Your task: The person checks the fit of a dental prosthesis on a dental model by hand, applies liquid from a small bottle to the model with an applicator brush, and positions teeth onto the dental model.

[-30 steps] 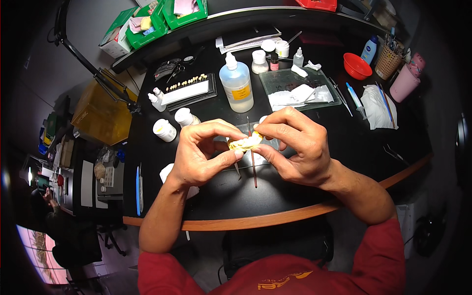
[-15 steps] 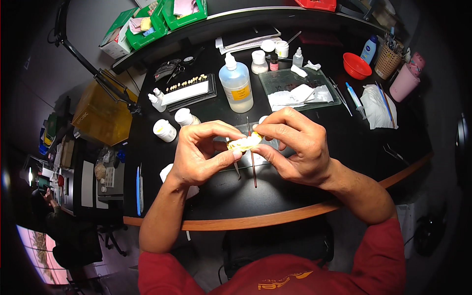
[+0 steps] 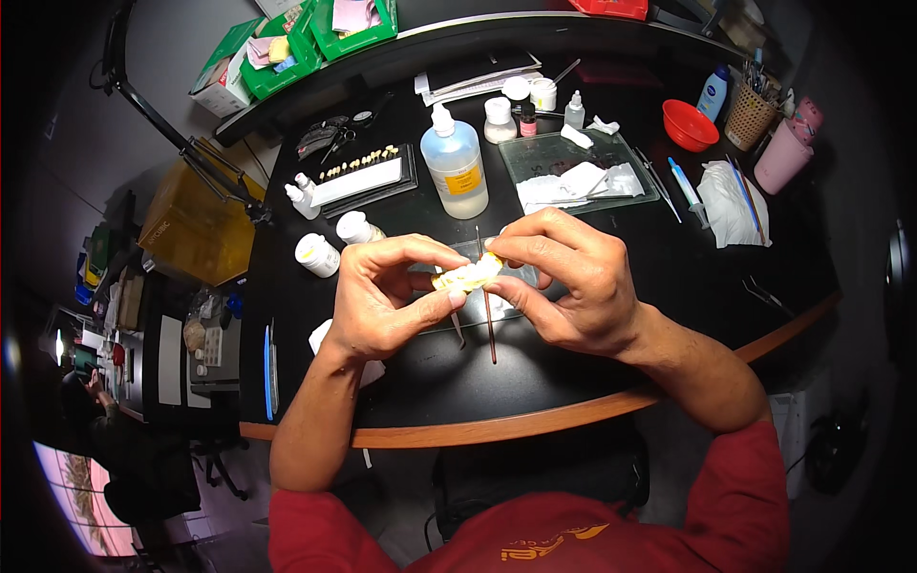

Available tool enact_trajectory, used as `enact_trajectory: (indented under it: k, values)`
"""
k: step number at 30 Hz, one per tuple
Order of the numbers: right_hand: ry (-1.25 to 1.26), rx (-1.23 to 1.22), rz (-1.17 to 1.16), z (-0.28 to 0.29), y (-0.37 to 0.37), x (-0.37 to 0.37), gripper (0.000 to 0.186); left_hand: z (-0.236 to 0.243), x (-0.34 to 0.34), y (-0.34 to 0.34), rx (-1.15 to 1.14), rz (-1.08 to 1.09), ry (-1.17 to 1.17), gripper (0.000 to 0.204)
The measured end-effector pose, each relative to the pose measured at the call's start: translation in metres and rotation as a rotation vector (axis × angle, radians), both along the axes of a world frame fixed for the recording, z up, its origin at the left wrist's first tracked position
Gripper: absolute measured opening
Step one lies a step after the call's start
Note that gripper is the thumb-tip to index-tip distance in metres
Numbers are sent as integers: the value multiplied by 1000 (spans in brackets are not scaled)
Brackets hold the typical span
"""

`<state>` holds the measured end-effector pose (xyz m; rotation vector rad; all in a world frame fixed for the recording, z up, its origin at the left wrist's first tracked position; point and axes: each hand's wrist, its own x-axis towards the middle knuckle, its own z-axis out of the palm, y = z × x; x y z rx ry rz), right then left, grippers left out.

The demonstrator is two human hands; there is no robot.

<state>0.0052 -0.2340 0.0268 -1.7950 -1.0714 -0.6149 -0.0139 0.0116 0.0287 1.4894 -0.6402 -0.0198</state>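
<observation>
Apparently inspecting yellow-and-white, curved, rigid-looking piece (image 3: 466, 277), on wearer's side of translucent, yellow-labelled plastic bottle (image 3: 455, 170) | pinched between left hand (image 3: 387, 296) and right hand (image 3: 578, 279), with grip narrowed to its width | next: probably light, even turning

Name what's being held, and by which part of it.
A small yellow-and-white piece, held in both hands: the left hand pinches its left part, the right hand its right end.

The bench (image 3: 420, 392) was viewed from above, at head height, through a fisheye lens faced forward and steeply down. The left hand (image 3: 387, 291) and right hand (image 3: 578, 277) were framed close, near the centre; the view's dim rim could not be read with certainty.
</observation>
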Motion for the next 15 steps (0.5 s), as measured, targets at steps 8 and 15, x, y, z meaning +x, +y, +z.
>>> enact_trajectory:
  k: [8,15]
  values:
    - [22,-14,5,-2,0,1,28,2,0,-1,-22,7,9,25]
    - [10,-18,-5,-1,1,0,27,2,-1,0,4,20,26,26]
